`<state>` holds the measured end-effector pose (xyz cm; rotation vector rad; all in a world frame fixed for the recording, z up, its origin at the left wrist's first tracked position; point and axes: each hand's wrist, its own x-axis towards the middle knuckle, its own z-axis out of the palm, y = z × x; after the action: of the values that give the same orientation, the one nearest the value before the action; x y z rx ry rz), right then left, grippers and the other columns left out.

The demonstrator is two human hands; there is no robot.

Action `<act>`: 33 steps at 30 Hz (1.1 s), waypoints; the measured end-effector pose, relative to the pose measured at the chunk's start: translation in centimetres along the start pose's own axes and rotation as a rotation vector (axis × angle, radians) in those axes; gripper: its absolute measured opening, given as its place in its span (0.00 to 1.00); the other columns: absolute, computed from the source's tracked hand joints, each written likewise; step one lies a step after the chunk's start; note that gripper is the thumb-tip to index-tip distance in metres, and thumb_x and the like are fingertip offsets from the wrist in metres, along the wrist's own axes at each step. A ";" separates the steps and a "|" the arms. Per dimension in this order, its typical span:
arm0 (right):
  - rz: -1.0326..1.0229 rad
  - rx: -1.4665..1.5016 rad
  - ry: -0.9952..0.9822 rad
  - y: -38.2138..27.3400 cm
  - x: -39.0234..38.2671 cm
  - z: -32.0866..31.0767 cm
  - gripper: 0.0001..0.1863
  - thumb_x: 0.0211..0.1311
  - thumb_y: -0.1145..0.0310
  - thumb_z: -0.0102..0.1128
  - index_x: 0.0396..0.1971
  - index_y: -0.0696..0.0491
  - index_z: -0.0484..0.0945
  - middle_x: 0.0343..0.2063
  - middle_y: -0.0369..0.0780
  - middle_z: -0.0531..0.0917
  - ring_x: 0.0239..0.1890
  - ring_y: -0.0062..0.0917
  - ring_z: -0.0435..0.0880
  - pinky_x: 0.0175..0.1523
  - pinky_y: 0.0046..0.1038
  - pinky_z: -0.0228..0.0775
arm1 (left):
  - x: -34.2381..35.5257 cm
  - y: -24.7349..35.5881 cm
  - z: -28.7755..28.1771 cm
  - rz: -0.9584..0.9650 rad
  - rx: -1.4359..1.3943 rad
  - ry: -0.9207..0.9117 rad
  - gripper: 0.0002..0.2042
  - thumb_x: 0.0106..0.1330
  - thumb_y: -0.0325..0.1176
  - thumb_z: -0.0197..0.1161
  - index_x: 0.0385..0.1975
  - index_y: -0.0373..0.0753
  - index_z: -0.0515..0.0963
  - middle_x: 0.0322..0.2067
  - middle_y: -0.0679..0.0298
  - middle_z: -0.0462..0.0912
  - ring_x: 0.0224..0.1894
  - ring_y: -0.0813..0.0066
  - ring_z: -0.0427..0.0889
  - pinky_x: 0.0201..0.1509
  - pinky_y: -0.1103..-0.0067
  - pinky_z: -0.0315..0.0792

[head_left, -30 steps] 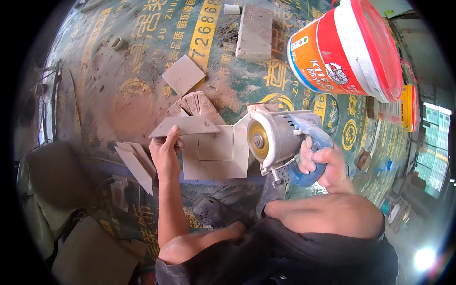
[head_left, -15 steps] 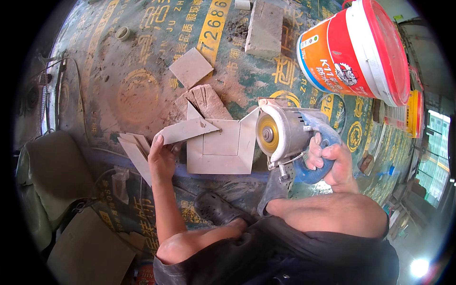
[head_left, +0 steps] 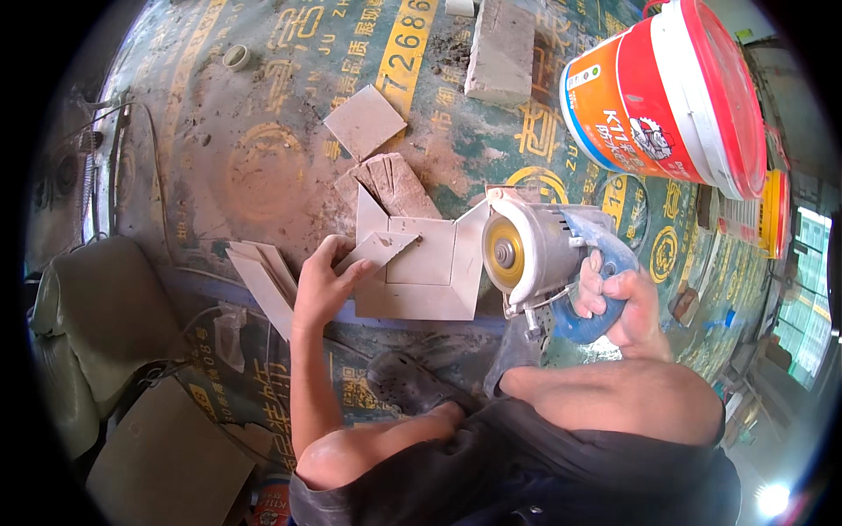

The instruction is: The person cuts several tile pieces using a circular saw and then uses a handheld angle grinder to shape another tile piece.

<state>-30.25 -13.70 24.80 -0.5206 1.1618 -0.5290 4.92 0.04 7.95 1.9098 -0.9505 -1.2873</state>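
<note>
Head view shows a bucket with its red lid on, hiding what is inside, while the left grip pinches a tile strip slanting up rightward over a flat tile, and the right grip clamps a saw that runs left to right, blade at left.

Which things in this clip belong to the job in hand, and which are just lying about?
Apparently in the job:
blue-handled power cutter, held
tile strip, held
tile with a square outline, partly overlapped by the strip

Seemingly just lying about:
red-and-white bucket
small pale ring
pale block
loose square tile, possibly spare
</note>
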 end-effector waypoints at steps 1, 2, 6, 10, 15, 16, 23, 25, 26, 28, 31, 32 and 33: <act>0.003 0.000 -0.009 0.0 0.0 0.0 0.16 0.43 0.71 0.54 0.37 0.55 0.72 0.24 0.38 0.73 0.21 0.22 0.70 0.32 0.31 0.67 | -0.1 0.4 0.1 0.011 0.041 0.024 0.17 0.61 0.33 0.72 0.44 0.31 0.77 0.31 0.58 0.83 0.35 0.77 0.78 0.42 0.75 0.74; 0.011 -0.008 -0.018 0.1 0.0 -0.1 0.17 0.43 0.71 0.54 0.38 0.55 0.72 0.24 0.38 0.73 0.21 0.22 0.70 0.32 0.31 0.67 | -0.5 0.8 0.1 0.022 0.081 0.049 0.16 0.61 0.32 0.71 0.45 0.31 0.77 0.32 0.57 0.83 0.35 0.77 0.78 0.43 0.74 0.75; 0.038 -0.030 -0.030 0.1 0.0 0.0 0.18 0.43 0.71 0.54 0.39 0.55 0.71 0.24 0.38 0.73 0.21 0.22 0.70 0.32 0.31 0.68 | -1.9 0.9 -1.0 0.050 0.291 0.123 0.14 0.62 0.27 0.67 0.47 0.31 0.77 0.35 0.59 0.83 0.37 0.77 0.78 0.45 0.76 0.74; 0.045 -0.024 -0.003 0.3 -0.3 -0.1 0.20 0.43 0.71 0.55 0.41 0.55 0.71 0.23 0.39 0.72 0.20 0.22 0.70 0.31 0.32 0.68 | -2.9 0.2 -1.2 -0.041 -0.349 0.270 0.12 0.66 0.25 0.65 0.47 0.31 0.78 0.38 0.68 0.82 0.40 0.81 0.78 0.46 0.82 0.71; 0.061 -0.041 -0.025 0.4 -0.1 0.0 0.19 0.41 0.71 0.55 0.39 0.55 0.72 0.23 0.39 0.72 0.20 0.23 0.70 0.30 0.32 0.69 | -2.7 0.6 -1.0 0.160 -0.631 0.394 0.14 0.66 0.25 0.68 0.50 0.33 0.77 0.41 0.67 0.83 0.43 0.82 0.79 0.49 0.81 0.72; 0.005 -0.043 -0.006 1.0 -0.1 0.1 0.19 0.43 0.69 0.53 0.39 0.60 0.71 0.23 0.40 0.73 0.18 0.25 0.71 0.22 0.29 0.65 | -2.8 1.2 -0.7 0.169 -0.631 0.422 0.13 0.66 0.25 0.68 0.48 0.33 0.78 0.40 0.68 0.83 0.42 0.82 0.79 0.48 0.82 0.71; 0.037 -0.048 0.036 1.4 0.0 0.1 0.21 0.43 0.68 0.54 0.41 0.60 0.71 0.22 0.40 0.72 0.17 0.26 0.70 0.22 0.30 0.66 | -3.0 1.4 -1.3 0.162 -0.600 0.473 0.15 0.65 0.26 0.70 0.49 0.31 0.78 0.40 0.65 0.84 0.42 0.81 0.80 0.48 0.81 0.73; 0.037 -0.053 0.012 1.5 0.1 -0.2 0.22 0.43 0.68 0.54 0.42 0.60 0.71 0.22 0.39 0.71 0.17 0.26 0.70 0.22 0.30 0.66 | -2.8 1.0 -1.6 0.114 -0.801 0.442 0.16 0.64 0.26 0.70 0.49 0.30 0.78 0.40 0.64 0.84 0.43 0.80 0.80 0.49 0.81 0.72; 0.039 -0.057 0.002 1.6 0.1 -0.3 0.22 0.44 0.68 0.54 0.42 0.60 0.70 0.22 0.39 0.71 0.17 0.26 0.70 0.22 0.29 0.66 | -2.7 0.6 -1.8 0.087 -0.903 0.426 0.16 0.64 0.26 0.70 0.49 0.29 0.78 0.40 0.63 0.84 0.43 0.80 0.80 0.49 0.81 0.72; 0.058 -0.091 0.012 1.0 -0.1 0.2 0.19 0.42 0.69 0.55 0.39 0.57 0.72 0.23 0.39 0.72 0.19 0.25 0.70 0.27 0.31 0.67 | -2.1 0.1 -2.0 0.049 -1.171 0.356 0.18 0.64 0.24 0.66 0.52 0.26 0.75 0.46 0.56 0.83 0.49 0.72 0.82 0.56 0.77 0.73; 0.065 -0.081 -0.009 0.7 -0.2 0.1 0.18 0.42 0.70 0.55 0.38 0.56 0.73 0.23 0.39 0.72 0.19 0.24 0.70 0.29 0.32 0.68 | -1.9 0.3 -2.3 0.068 -1.299 0.295 0.19 0.65 0.23 0.60 0.56 0.24 0.70 0.50 0.52 0.82 0.53 0.66 0.83 0.62 0.73 0.74; 0.064 -0.073 -0.019 0.9 -0.1 0.0 0.18 0.42 0.70 0.55 0.38 0.56 0.73 0.23 0.39 0.72 0.19 0.24 0.70 0.29 0.32 0.68 | -2.0 0.1 -2.3 0.075 -1.309 0.282 0.20 0.66 0.23 0.57 0.57 0.23 0.69 0.51 0.51 0.81 0.54 0.65 0.83 0.63 0.72 0.74; 0.078 -0.060 -0.025 1.1 0.1 -0.1 0.18 0.42 0.70 0.55 0.38 0.56 0.73 0.23 0.39 0.72 0.19 0.24 0.70 0.29 0.32 0.68 | -2.1 0.1 -2.4 0.073 -1.319 0.280 0.19 0.66 0.24 0.58 0.56 0.23 0.70 0.51 0.51 0.81 0.54 0.65 0.83 0.63 0.72 0.74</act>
<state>-30.20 -12.91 23.96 -0.5303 1.1720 -0.4206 6.65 2.03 9.79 0.9228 0.0734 -1.0857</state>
